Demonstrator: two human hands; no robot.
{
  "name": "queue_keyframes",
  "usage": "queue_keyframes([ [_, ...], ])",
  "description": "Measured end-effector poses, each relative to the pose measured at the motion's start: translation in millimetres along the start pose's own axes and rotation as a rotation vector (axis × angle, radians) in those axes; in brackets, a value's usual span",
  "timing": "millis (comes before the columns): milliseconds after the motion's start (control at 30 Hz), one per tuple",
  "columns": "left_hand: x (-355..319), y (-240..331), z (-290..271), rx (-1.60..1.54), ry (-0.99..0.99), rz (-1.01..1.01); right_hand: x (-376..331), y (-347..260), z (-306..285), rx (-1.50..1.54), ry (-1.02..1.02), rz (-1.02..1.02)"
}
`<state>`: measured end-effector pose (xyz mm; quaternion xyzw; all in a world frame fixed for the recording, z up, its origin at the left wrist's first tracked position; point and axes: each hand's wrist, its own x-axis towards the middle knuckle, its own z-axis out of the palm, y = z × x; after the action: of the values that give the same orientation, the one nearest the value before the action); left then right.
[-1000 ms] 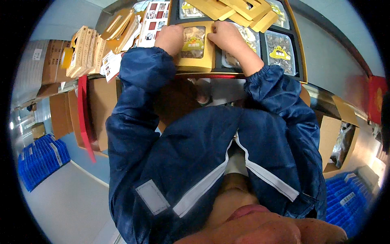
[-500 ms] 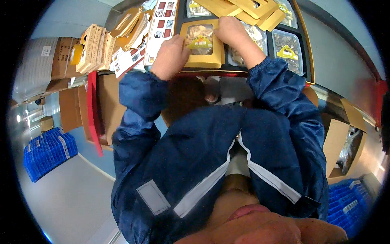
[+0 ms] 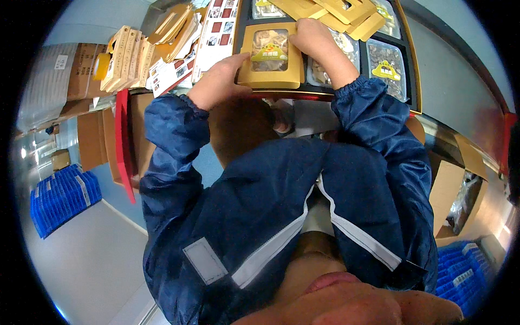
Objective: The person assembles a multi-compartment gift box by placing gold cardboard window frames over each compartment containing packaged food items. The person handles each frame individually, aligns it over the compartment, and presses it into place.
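The gold pouch [image 3: 269, 56], flat with a clear window showing brownish contents, is lying at the near left end of a black tray [image 3: 410, 65], and the 2 hands are bracketing it. The left hand [image 3: 218, 82] is sitting at the pouch's lower left corner, fingers loosely curled and the thumb pressing against the pouch's left edge; it is touching the pouch rather than wrapping it, and whether it is pinching the edge cannot be told. The right hand [image 3: 310, 37] is resting on the pouch's upper right corner, fingers bent down over that corner and gripping it. So the pouch is lying between the hands, held at opposite corners, just beyond the person's blue sleeves [image 3: 374, 116].

Inside the tray, to the right of the pouch, 2 more windowed packs are lying flat side by side: one [image 3: 346, 54] partly hidden under the right wrist, the other [image 3: 385, 69] near the tray's right wall. Gold flat sleeves [image 3: 346, 12] are lying piled across the tray's far end. Left of the tray, a printed sheet [image 3: 216, 27] is lying beside the left hand, and further left a row of tan cartons [image 3: 125, 59] is standing on edge. A red lid [image 3: 123, 146] is leaning below them, by the left elbow.
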<state>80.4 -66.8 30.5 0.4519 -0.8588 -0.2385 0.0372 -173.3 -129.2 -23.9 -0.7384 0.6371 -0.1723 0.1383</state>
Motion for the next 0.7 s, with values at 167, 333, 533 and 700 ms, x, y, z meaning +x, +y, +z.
queue_keyframes([
  [167,1,-19,5,0.12,0.138,0.102,5,16,-6,0.102,-0.114,-0.067],
  [333,-2,-8,11,0.11,0.165,0.102,-8,16,-16,0.114,-0.256,-0.168],
  [533,-5,-4,22,0.209,0.235,0.082,-63,12,-30,0.178,-0.226,-0.36],
  [700,-9,1,29,0.229,0.277,0.062,-81,1,-30,0.085,-0.142,-0.418],
])
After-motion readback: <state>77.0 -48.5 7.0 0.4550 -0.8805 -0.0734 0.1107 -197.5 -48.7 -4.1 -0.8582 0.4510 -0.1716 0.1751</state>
